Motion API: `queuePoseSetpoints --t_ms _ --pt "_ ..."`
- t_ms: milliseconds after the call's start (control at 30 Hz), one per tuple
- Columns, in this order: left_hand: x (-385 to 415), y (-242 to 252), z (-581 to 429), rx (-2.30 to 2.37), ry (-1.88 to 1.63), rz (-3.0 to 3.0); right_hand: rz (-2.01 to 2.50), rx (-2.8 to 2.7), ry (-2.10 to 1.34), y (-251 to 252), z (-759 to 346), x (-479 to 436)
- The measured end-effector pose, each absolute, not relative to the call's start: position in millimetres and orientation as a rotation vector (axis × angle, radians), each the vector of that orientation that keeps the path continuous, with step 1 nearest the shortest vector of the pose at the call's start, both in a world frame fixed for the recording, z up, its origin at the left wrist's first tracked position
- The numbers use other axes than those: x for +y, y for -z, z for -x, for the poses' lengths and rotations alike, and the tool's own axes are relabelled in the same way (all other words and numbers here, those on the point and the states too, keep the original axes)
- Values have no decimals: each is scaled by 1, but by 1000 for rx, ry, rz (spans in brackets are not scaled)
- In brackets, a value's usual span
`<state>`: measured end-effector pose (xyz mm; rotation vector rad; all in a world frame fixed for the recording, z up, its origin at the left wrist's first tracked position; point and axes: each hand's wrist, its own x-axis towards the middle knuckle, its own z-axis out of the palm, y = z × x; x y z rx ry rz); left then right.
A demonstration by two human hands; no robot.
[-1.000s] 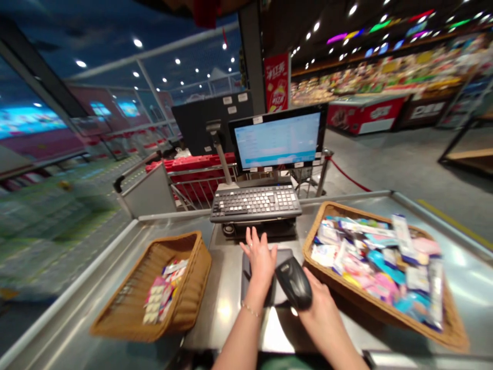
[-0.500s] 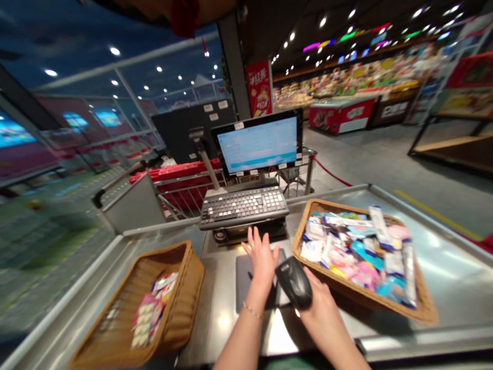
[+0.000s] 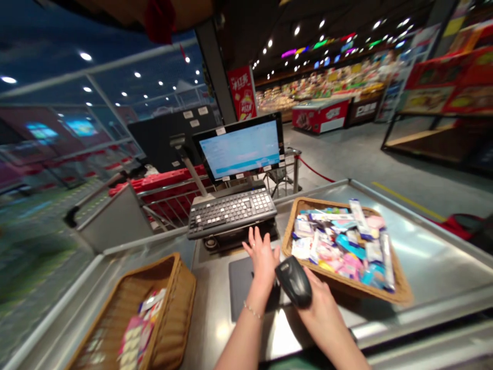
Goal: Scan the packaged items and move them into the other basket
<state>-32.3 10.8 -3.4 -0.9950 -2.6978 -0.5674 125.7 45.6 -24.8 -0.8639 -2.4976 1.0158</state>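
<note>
My right hand (image 3: 321, 308) is wrapped round a black handheld barcode scanner (image 3: 294, 281), its head toward the upper left. Just left of it, my left hand (image 3: 263, 259) is raised with fingers spread, holding nothing. Beneath both hands, a dark flat pad (image 3: 239, 288) lies on the metal counter (image 3: 210, 308). To the right stands a wicker basket (image 3: 288, 234) heaped with small colourful packets (image 3: 344, 254). Another wicker basket (image 3: 181, 298) on the left holds a few packages (image 3: 135, 336).
A black keyboard (image 3: 233, 210) sits in front of a lit monitor (image 3: 241, 149) at the counter's back. Behind them is a metal shopping cart (image 3: 169, 198) with red contents. A raised metal rim (image 3: 412, 195) borders the counter on the right.
The view has swung right, so the counter, baskets and monitor sit further left. My hands keep nearly the same pose and place in view; the scanner stays in my right hand.
</note>
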Motion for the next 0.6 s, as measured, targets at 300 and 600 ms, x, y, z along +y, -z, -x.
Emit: queuePoseSetpoints --t_ms 300,600 --pt "23 2 23 -2744 587 1088 903 -2457 -995 18 -132 49" --pt "34 1 9 -2747 578 1194 971 -2311 -1009 13 -146 48"
